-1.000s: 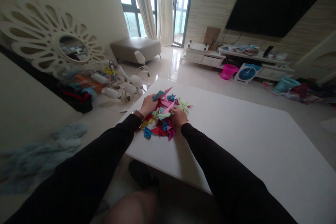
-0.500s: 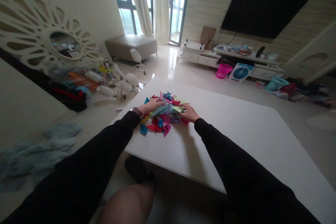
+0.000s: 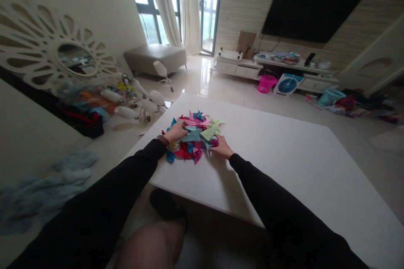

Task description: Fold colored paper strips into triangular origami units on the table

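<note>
Several folded paper origami pieces [image 3: 192,135], many shaped like cranes, lie heaped on the white table [image 3: 271,147]. They are pink, red, blue, teal and magenta. My left hand [image 3: 176,131] reaches over the heap's left side, fingers stretched out and touching the paper near a pink piece [image 3: 202,123]. At the right edge, my right hand [image 3: 222,148] curves its parted fingers around the paper by a magenta piece [image 3: 215,142]. A light green origami piece [image 3: 211,131] lies on top, just beyond the right fingers. Some fingertips are hidden among the folds.
A chandelier with white shades [image 3: 148,105] lies on the floor left of the table. My knee [image 3: 151,243] is below the front edge. Beyond stand a bench [image 3: 154,56], a pink basket [image 3: 267,84], a blue-and-white fan [image 3: 288,85] and a low TV cabinet [image 3: 249,69].
My right hand has let go of the light green piece and come nearer, to the heap's right edge. The left hand has drawn back slightly leftward, uncovering more paper. The view has shifted a little.
</note>
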`<state>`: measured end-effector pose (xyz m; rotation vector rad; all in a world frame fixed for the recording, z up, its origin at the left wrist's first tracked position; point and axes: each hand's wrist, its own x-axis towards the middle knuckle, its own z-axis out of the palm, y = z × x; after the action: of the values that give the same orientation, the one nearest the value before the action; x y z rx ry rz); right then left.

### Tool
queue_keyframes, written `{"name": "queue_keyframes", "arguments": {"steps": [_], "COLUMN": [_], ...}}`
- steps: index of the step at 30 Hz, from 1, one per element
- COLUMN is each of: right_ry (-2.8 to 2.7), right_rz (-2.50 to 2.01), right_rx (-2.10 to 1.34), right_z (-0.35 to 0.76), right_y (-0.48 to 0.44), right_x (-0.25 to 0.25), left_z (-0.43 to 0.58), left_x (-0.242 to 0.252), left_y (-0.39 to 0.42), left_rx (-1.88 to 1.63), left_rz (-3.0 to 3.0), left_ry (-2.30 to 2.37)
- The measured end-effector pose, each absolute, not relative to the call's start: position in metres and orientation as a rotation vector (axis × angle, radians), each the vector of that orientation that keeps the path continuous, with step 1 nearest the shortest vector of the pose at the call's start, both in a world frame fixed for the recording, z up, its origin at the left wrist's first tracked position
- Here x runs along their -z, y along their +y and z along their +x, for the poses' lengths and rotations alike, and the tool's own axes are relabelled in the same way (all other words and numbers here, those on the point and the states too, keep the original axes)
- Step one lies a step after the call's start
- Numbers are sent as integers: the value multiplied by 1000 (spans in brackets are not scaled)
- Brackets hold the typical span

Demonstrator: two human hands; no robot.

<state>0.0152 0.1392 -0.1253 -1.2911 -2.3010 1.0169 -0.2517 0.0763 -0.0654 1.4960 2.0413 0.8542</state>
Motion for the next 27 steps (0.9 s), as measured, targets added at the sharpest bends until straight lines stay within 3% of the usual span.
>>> {"name": "queue_keyframes", "arguments": {"steps": [11,27], "right_ry": [-2173,-2057], "right_rz": [-981,-1086], "right_rx": [-1085,-945], "right_z": [-54,44], "right_y": [128,126], "right_x": [122,121], "left_z": [-262,-253], "left_x": [60,78], "left_y": [61,44], "left_rx": [-784,-584], "left_rz": [1420,1572], "left_ry": [2063,2162]}}
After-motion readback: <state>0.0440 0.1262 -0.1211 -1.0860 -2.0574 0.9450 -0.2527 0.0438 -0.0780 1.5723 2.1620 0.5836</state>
